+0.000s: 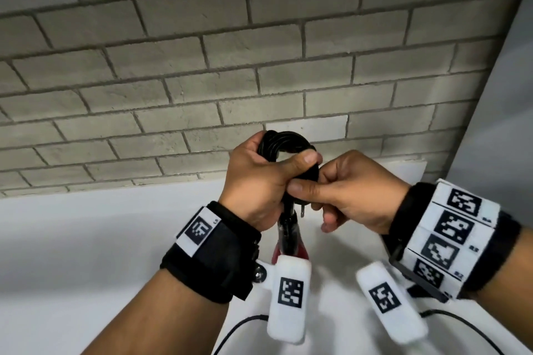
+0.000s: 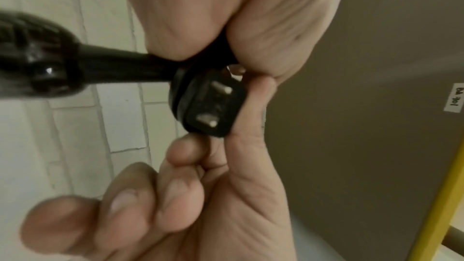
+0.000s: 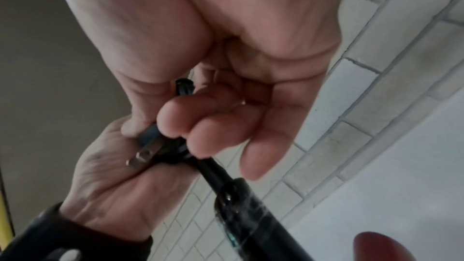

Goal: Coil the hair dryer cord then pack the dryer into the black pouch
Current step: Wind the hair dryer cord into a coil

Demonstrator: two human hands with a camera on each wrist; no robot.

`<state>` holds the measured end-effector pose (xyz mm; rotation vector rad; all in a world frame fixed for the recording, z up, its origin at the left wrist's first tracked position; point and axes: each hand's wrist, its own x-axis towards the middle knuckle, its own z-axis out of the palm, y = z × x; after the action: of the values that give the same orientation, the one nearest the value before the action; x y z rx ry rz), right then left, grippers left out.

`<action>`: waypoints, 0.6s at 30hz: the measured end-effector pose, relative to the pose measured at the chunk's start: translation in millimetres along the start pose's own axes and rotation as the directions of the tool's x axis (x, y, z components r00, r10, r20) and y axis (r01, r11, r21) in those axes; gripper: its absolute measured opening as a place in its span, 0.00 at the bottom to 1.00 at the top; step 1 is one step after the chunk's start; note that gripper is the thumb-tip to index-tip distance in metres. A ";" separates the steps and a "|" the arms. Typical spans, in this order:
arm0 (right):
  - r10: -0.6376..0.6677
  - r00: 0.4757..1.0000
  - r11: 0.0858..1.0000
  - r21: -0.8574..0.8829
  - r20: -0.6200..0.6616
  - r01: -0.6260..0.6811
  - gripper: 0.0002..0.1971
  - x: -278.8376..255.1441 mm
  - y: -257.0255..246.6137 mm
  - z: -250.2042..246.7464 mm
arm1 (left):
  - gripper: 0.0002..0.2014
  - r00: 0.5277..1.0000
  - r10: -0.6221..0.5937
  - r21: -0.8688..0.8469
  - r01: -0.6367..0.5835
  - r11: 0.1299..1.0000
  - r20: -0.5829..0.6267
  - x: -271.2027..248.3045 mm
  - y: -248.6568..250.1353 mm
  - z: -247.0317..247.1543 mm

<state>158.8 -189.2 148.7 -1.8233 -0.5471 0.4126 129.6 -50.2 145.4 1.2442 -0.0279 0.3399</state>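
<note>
My left hand (image 1: 259,181) grips a bundle of coiled black cord (image 1: 284,145), held up in front of the brick wall. My right hand (image 1: 354,190) pinches the cord's black plug (image 2: 211,104) between thumb and fingers, right against the left hand. The plug's metal prongs (image 1: 302,212) point down, and one prong (image 3: 145,154) shows from the side. Below the hands hangs the hair dryer (image 1: 288,242), with its black handle (image 3: 241,215) and a red body mostly hidden behind the wrist cameras. The black pouch is not in view.
A white table (image 1: 101,239) lies below the hands and meets the grey brick wall (image 1: 202,66). A thin black cable (image 1: 239,326) runs over the table near me. A grey panel (image 1: 504,95) stands at the right. A yellow frame (image 2: 439,195) shows beside it.
</note>
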 end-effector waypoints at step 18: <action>0.140 0.984 0.653 -0.758 0.111 -0.008 0.17 -13.2 106.8 22.7 | 0.09 0.957 -0.290 0.025 0.290 0.957 0.008 2.4 -55.2 -55.1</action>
<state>153.1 -206.4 40.2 -2.6530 -0.8456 0.4196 137.7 -13.7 76.9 1.2532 0.1483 0.0774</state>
